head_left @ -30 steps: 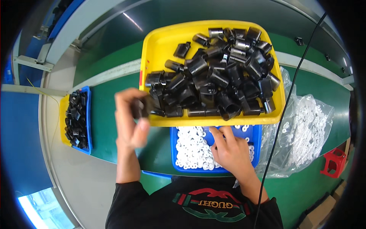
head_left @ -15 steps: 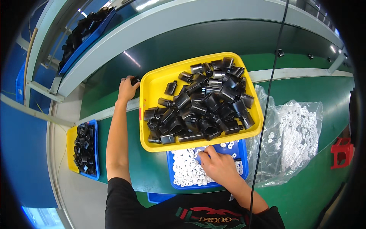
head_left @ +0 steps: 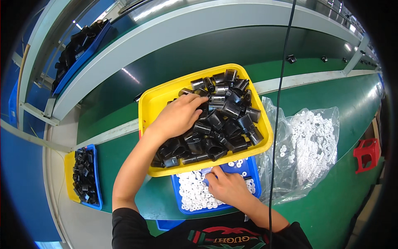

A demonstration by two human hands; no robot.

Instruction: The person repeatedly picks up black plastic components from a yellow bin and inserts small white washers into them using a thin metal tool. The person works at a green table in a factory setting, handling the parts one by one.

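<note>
My left hand [head_left: 178,114] reaches over the yellow tray [head_left: 144,120], its fingers stretched out and apart on a heap of glossy black plastic fittings [head_left: 215,119]. Its fingertips touch the fittings, and nothing lifted shows in them. Just in front of that tray, my right hand [head_left: 229,187] is over a shallow blue tray [head_left: 258,182] of small white rings [head_left: 195,193]. Its fingers are curled together; what they pinch, if anything, is hidden. The yellow tray's near edge overlaps the blue tray's far side.
A clear plastic bag of white rings [head_left: 311,141] lies on the green table at right. Black fittings fill a blue bin [head_left: 98,182] at left and another blue tray [head_left: 78,58] at upper left. A black cable [head_left: 282,83] hangs across the view. A red stool [head_left: 367,154] stands far right.
My left hand has left a dark piece beyond the yellow tray's far left side and moved right, onto the black fittings. My right hand stays over the white rings.
</note>
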